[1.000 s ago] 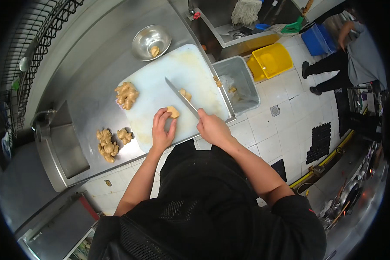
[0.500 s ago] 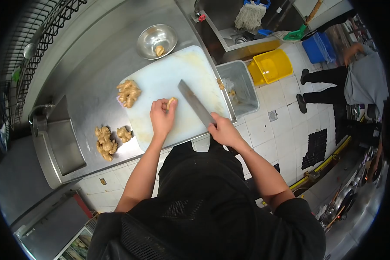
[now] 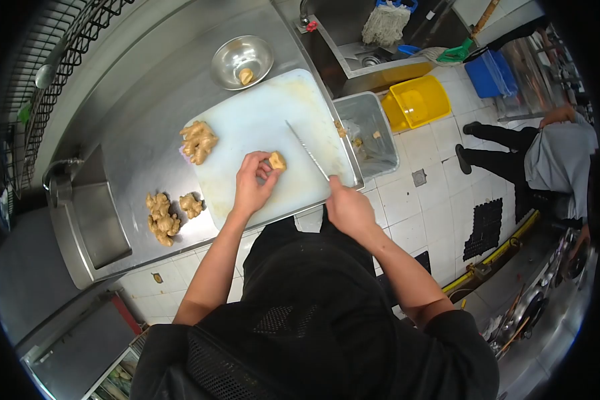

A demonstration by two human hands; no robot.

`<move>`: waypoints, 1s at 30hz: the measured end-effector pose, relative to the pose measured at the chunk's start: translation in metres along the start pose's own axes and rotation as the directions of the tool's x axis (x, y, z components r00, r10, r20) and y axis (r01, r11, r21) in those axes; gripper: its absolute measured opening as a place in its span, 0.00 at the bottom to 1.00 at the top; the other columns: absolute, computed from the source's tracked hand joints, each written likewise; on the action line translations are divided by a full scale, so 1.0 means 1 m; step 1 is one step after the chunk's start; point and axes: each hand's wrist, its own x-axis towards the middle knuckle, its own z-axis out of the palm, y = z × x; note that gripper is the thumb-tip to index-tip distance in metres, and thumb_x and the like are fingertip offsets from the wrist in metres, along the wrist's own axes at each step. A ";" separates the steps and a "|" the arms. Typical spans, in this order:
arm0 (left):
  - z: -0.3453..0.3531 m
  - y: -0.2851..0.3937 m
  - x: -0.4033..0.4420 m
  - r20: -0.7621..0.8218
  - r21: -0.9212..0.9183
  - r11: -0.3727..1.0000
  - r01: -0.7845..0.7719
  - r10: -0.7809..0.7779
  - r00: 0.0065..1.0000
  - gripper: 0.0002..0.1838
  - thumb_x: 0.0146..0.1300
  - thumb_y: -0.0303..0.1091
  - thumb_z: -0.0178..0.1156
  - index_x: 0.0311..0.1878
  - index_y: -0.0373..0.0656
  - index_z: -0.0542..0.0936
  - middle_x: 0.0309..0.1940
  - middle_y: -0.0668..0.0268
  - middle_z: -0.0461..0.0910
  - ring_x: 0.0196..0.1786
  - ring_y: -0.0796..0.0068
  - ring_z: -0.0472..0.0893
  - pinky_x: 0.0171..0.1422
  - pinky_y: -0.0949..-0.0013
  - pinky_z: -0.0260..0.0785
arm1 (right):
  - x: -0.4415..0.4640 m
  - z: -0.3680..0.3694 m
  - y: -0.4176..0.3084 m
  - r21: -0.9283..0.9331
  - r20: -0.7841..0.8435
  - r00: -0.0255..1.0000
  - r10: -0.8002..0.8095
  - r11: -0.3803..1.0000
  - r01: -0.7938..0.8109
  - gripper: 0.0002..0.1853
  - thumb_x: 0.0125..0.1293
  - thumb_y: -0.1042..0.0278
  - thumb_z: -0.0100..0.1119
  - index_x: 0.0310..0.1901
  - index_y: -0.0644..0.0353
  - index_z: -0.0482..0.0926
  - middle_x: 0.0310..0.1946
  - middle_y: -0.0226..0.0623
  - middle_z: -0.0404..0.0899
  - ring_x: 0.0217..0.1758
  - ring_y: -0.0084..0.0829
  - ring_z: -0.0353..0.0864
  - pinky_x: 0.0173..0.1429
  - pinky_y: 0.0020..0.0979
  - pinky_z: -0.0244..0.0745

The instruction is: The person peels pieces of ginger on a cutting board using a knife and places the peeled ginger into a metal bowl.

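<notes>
Left hand (image 3: 253,184) pinches and positions a ginger piece (image 3: 278,161) — right hand (image 3: 349,210) grips the knife (image 3: 307,150) nearby. Any cut needs tucked fingertips.

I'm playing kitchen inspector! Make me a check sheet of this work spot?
Surface: metal counter; cutting board, stained in places.
Things: ginger piece, knife, ginger lumps, bowl with a small piece inside.
Clutter: scraps at the counter's edge.
Left hand: fingertips on the ginger piece.
Right hand: grips the knife.
Cables: nothing seen near the board.
Surroundings: grey bin, yellow bucket, another person.
</notes>
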 end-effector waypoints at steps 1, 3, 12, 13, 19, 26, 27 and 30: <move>0.005 0.002 -0.003 -0.047 -0.009 1.000 0.006 -0.007 0.999 0.22 0.60 0.20 0.70 0.58 0.36 0.79 0.53 0.61 0.80 0.43 0.76 0.82 0.45 0.71 0.77 | 0.000 0.003 -0.006 -0.042 0.021 0.998 -0.059 0.997 0.060 0.18 0.68 0.70 0.57 0.56 0.66 0.70 0.31 0.60 0.83 0.34 0.62 0.84 0.39 0.58 0.78; 0.012 0.003 -0.006 -0.077 -0.042 0.999 0.017 -0.020 0.997 0.22 0.60 0.19 0.70 0.58 0.36 0.79 0.52 0.61 0.80 0.43 0.76 0.82 0.45 0.71 0.77 | -0.001 0.005 -0.020 -0.080 0.045 0.996 -0.073 0.994 0.076 0.22 0.67 0.70 0.57 0.61 0.65 0.70 0.34 0.57 0.84 0.35 0.59 0.86 0.38 0.55 0.80; 0.017 -0.009 -0.011 -0.150 0.026 0.996 -0.091 0.094 0.984 0.21 0.56 0.20 0.70 0.55 0.34 0.82 0.51 0.59 0.81 0.42 0.70 0.83 0.49 0.68 0.78 | -0.024 -0.029 -0.062 -0.412 0.172 0.970 -0.170 0.882 0.227 0.25 0.65 0.70 0.57 0.63 0.68 0.71 0.30 0.48 0.85 0.31 0.44 0.91 0.33 0.41 0.86; 0.018 -0.009 -0.012 -0.161 0.013 0.997 -0.082 0.083 0.983 0.21 0.55 0.21 0.70 0.54 0.33 0.82 0.51 0.58 0.81 0.42 0.69 0.83 0.49 0.68 0.78 | -0.023 -0.027 -0.062 -0.386 0.169 0.974 -0.149 0.899 0.205 0.25 0.65 0.71 0.57 0.64 0.68 0.70 0.31 0.50 0.85 0.31 0.46 0.90 0.34 0.44 0.85; 0.017 -0.007 -0.010 -0.171 0.016 0.994 -0.110 0.111 0.979 0.20 0.58 0.22 0.71 0.55 0.34 0.83 0.55 0.58 0.81 0.42 0.70 0.82 0.50 0.68 0.78 | 0.028 -0.018 -0.050 -0.252 0.198 0.966 -0.164 0.944 0.212 0.22 0.65 0.72 0.56 0.61 0.66 0.71 0.30 0.54 0.85 0.34 0.54 0.88 0.37 0.53 0.82; 0.016 -0.008 -0.010 -0.147 0.024 0.989 -0.144 0.146 0.978 0.21 0.60 0.23 0.72 0.58 0.35 0.83 0.57 0.60 0.81 0.42 0.73 0.82 0.52 0.69 0.78 | 0.057 0.005 -0.006 0.121 0.186 0.954 -0.236 0.969 0.216 0.17 0.68 0.72 0.54 0.57 0.66 0.71 0.30 0.58 0.84 0.38 0.63 0.84 0.45 0.56 0.78; 0.014 -0.006 -0.012 -0.137 0.032 0.992 -0.122 0.125 0.983 0.21 0.60 0.23 0.72 0.58 0.35 0.83 0.57 0.60 0.81 0.42 0.73 0.82 0.52 0.69 0.78 | 0.067 0.011 0.001 0.127 0.184 0.953 -0.238 0.968 0.217 0.17 0.68 0.72 0.54 0.57 0.66 0.71 0.30 0.58 0.84 0.38 0.63 0.84 0.45 0.56 0.78; 0.012 -0.006 -0.008 -0.141 0.043 0.992 -0.122 0.127 0.982 0.21 0.60 0.23 0.72 0.57 0.36 0.82 0.56 0.59 0.81 0.42 0.72 0.82 0.51 0.69 0.78 | 0.084 0.012 0.006 0.387 0.195 0.932 -0.306 0.897 0.214 0.17 0.68 0.71 0.54 0.57 0.66 0.71 0.31 0.58 0.84 0.38 0.65 0.82 0.45 0.56 0.77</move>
